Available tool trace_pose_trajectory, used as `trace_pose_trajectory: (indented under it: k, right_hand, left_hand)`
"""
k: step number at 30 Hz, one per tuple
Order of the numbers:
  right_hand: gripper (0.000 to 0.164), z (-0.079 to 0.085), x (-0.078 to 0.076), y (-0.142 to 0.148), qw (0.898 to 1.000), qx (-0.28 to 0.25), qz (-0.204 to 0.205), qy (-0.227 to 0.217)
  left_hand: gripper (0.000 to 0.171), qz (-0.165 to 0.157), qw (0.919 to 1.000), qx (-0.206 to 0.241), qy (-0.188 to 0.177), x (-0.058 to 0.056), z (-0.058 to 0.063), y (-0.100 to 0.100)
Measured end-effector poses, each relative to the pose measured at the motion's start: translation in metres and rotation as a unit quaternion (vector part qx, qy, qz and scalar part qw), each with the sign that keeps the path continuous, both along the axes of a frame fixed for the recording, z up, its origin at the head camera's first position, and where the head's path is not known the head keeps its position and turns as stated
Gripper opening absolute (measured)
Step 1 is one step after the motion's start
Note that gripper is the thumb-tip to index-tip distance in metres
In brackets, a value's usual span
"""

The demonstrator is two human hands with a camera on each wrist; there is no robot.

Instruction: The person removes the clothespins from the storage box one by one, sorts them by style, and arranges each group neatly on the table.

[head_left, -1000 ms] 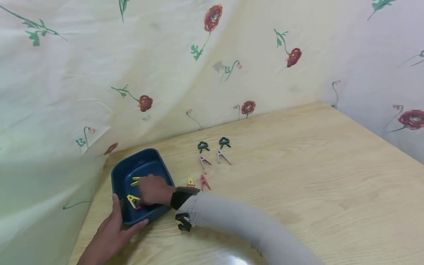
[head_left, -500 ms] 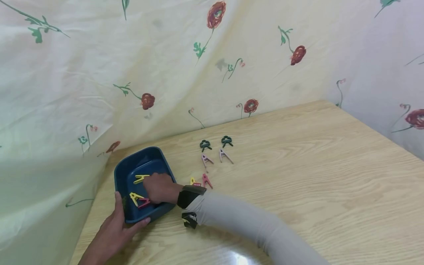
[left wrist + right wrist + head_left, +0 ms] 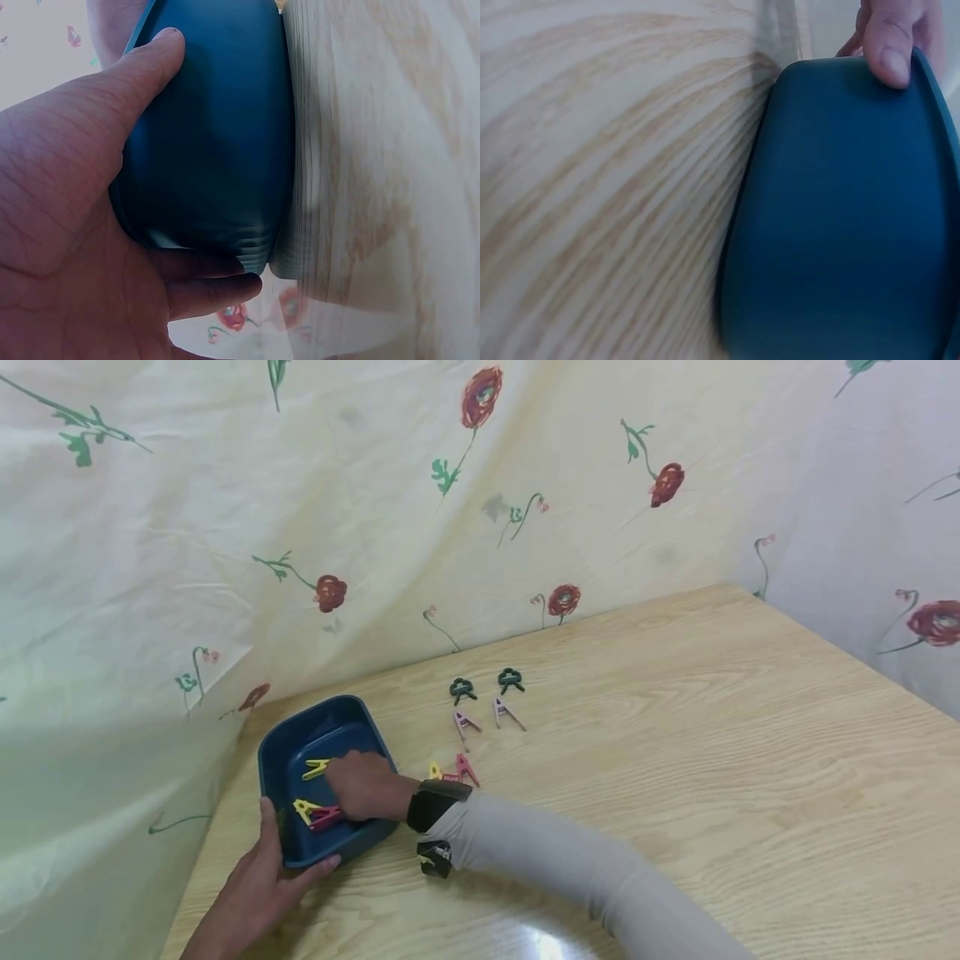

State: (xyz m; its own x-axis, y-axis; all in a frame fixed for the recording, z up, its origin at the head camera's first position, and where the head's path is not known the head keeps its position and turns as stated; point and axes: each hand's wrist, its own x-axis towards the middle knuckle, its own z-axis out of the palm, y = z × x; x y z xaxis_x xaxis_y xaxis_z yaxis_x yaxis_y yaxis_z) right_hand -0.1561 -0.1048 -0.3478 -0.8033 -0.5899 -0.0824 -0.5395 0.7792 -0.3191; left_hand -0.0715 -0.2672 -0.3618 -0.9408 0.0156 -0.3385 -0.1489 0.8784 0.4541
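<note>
My left hand (image 3: 258, 881) grips the near left corner of a dark blue plastic tray (image 3: 296, 722), thumb on the near wall and fingers along the left side. My right hand (image 3: 365, 785) reaches down inside the tray over its right wall; its fingertips are hidden. Beside those fingers lies a red spring clip (image 3: 325, 818), close against a yellow clip (image 3: 304, 810). Another yellow clip (image 3: 316, 768) sits higher in the tray, its right end behind the right hand. The right wrist view shows the tray's outer wall (image 3: 840, 202) and the left thumb (image 3: 894, 66).
Right of the tray on the wooden table (image 3: 637, 735) lie two dark green clips (image 3: 462, 690), two pale purple clips (image 3: 465, 724), a yellow clip (image 3: 435, 771) and a red clip (image 3: 466, 769). A flowered cloth (image 3: 390, 510) hangs behind.
The right hand has shifted slightly right inside the tray, uncovering more of the red clip, which has turned a little beside the yellow one. The left hand keeps its grip.
</note>
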Motion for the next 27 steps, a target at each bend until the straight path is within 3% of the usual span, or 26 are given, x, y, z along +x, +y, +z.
trace_pose_trajectory:
  k: [10, 14, 22, 27]
  right_hand:
    - [0.005, 0.014, -0.003, 0.025, 0.998, -0.065, -0.007, 0.006]
    - [0.006, 0.018, -0.002, 0.031, 0.997, -0.081, -0.003, 0.005]
    - [0.004, 0.016, -0.006, 0.029, 0.998, -0.045, 0.031, 0.025]
    - [0.004, 0.009, -0.010, 0.023, 0.996, 0.027, 0.070, 0.049]
  left_hand:
    - [0.139, -0.008, 0.9999, -0.001, 0.013, 0.001, -0.001, 0.000]
    - [0.139, -0.011, 0.9998, -0.001, 0.015, 0.003, 0.000, -0.001]
    - [0.138, -0.017, 0.9995, -0.003, 0.028, 0.006, -0.001, -0.002]
    - [0.139, -0.010, 0.9997, -0.001, 0.020, 0.005, -0.002, 0.000]
